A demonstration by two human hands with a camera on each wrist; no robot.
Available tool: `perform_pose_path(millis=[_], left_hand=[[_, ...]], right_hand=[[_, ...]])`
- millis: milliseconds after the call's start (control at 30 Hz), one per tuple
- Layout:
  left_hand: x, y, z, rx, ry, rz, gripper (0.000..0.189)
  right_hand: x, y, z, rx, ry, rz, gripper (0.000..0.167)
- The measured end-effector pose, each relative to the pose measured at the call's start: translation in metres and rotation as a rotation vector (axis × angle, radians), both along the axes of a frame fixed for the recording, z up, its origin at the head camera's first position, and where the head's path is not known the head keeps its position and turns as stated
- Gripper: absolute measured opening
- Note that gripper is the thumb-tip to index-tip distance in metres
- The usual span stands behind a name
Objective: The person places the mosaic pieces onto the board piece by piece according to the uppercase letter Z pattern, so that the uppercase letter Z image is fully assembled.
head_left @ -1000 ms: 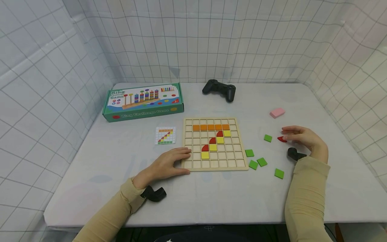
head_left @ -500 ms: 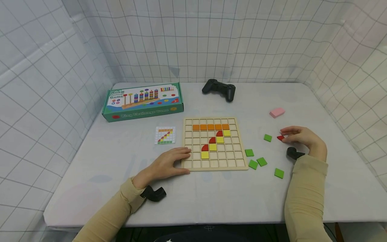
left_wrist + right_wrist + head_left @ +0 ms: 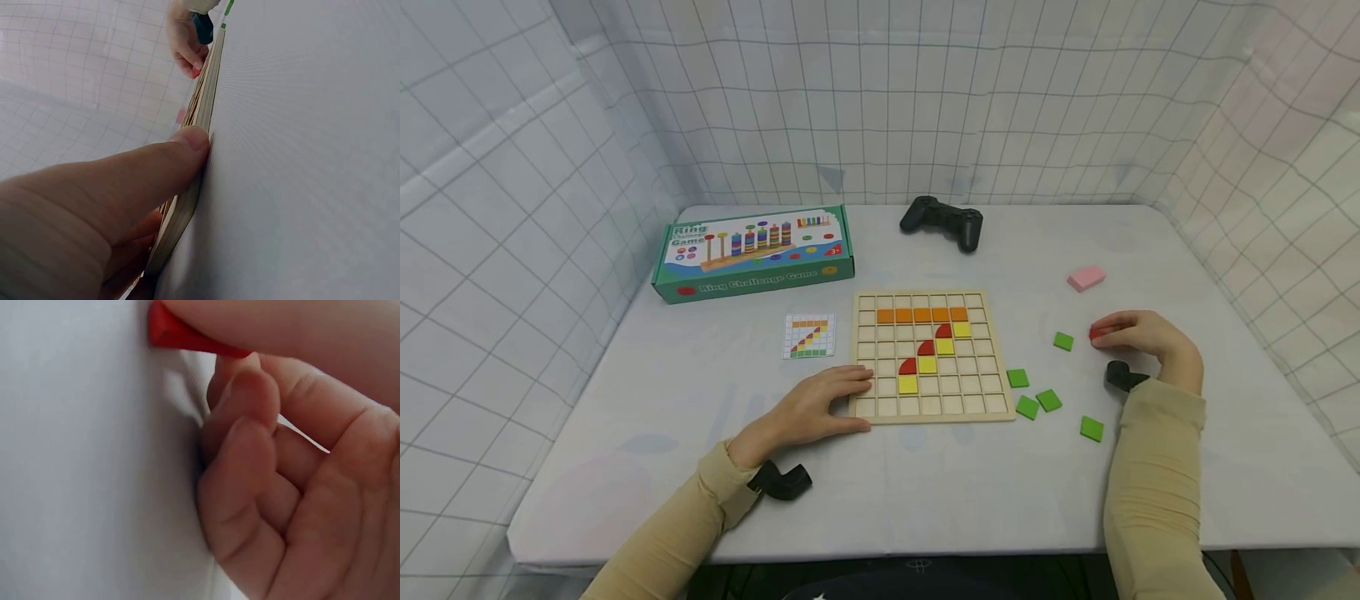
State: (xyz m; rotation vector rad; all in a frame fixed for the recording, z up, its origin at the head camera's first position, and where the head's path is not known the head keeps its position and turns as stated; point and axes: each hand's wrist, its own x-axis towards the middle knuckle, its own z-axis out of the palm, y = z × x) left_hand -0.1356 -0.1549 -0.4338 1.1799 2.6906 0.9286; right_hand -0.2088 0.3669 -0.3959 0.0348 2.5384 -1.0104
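Note:
My left hand rests at the near left corner of a wooden grid board, fingers on its left rim. In the left wrist view, the thumb lies along the board's front edge. On the board, a row of orange tiles runs above a diagonal of yellow square tiles and red quarter-circle tiles. To the right, my right hand pinches another red quarter-circle tile between thumb and fingers, close over the table. Its other fingers are curled, and they hide part of the tile.
Several green square tiles lie between board and right hand. Left of the board is a pattern card. Farther back are a Ring Challenge Game box, a black game controller and a pink block.
The red quarter-circle tile, flat on the table at my right fingertips before, is now pinched and tipped up. My right hand has shifted slightly left. The left hand has stayed in place.

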Motion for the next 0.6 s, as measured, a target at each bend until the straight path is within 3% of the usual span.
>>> perform_pose_path(millis=[133, 267, 600], left_hand=[[0.000, 0.000, -0.001, 0.005, 0.019, -0.004, 0.061], [0.000, 0.000, -0.002, 0.006, 0.022, -0.004, 0.061], [0.000, 0.000, -0.001, -0.005, 0.001, 0.000, 0.062]], right_hand=[[-0.003, -0.006, 0.003, 0.056, 0.000, 0.034, 0.059], [-0.005, -0.015, 0.012, 0.043, 0.004, 0.054, 0.057], [-0.015, -0.069, 0.041, -0.007, 0.167, 0.137, 0.039]])
